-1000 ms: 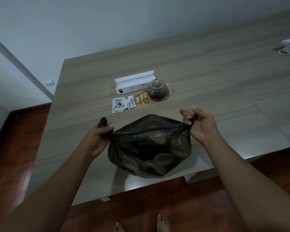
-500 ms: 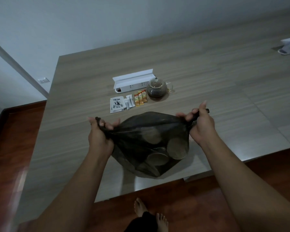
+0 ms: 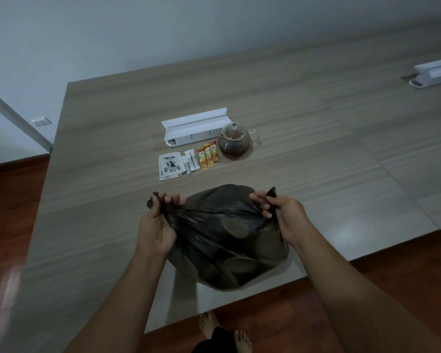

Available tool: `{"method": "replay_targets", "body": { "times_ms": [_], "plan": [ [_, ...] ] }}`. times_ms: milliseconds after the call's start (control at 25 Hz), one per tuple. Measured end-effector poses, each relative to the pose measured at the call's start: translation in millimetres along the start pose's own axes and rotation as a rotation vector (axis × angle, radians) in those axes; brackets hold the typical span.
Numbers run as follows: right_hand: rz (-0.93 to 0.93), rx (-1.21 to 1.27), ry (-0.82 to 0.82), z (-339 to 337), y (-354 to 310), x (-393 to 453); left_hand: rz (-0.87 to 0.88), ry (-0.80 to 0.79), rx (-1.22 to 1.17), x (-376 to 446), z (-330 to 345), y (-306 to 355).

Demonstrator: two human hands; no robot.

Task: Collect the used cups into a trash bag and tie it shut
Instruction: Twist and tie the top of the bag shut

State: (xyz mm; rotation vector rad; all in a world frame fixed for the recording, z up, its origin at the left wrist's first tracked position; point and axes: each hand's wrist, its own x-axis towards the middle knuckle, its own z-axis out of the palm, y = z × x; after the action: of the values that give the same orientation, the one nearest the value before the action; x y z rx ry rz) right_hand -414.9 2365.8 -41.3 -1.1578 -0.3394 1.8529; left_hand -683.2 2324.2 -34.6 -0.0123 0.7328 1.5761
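A dark, half-transparent trash bag (image 3: 229,250) sits on the wooden table (image 3: 99,225) near its front edge. Several used paper cups (image 3: 239,263) show dimly through the plastic. My left hand (image 3: 158,225) grips the bunched left corner of the bag's mouth, fingers curled round it. My right hand (image 3: 280,215) pinches the right corner, whose tip sticks up above my fingers. The mouth is pulled taut between the two hands, above the bulging bag.
Behind the bag lie tea sachets (image 3: 170,167), white sticks (image 3: 191,163) and orange sachets (image 3: 208,155). A glass teapot (image 3: 234,143) and a white socket box (image 3: 196,129) stand farther back. Another white box (image 3: 435,75) is far right. My bare feet (image 3: 224,332) stand on the floor.
Both hands have drawn the bag's corners inward and upward, narrowing and tightening its mouth. The bag has bunched up rounder on the table.
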Motion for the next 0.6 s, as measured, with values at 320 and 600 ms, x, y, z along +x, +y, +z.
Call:
{"method": "replay_targets", "body": {
  "times_ms": [320, 600],
  "plan": [
    [-0.202, -0.34, -0.035, 28.0, -2.6, 6.4, -0.195, -0.024, 0.565, 8.3, 22.8, -15.0],
    [-0.255, -1.082, -0.271, 28.9, -2.1, 6.7, 0.038, 0.105, 0.631, 0.5, 36.5, -14.9]
  ]
}}
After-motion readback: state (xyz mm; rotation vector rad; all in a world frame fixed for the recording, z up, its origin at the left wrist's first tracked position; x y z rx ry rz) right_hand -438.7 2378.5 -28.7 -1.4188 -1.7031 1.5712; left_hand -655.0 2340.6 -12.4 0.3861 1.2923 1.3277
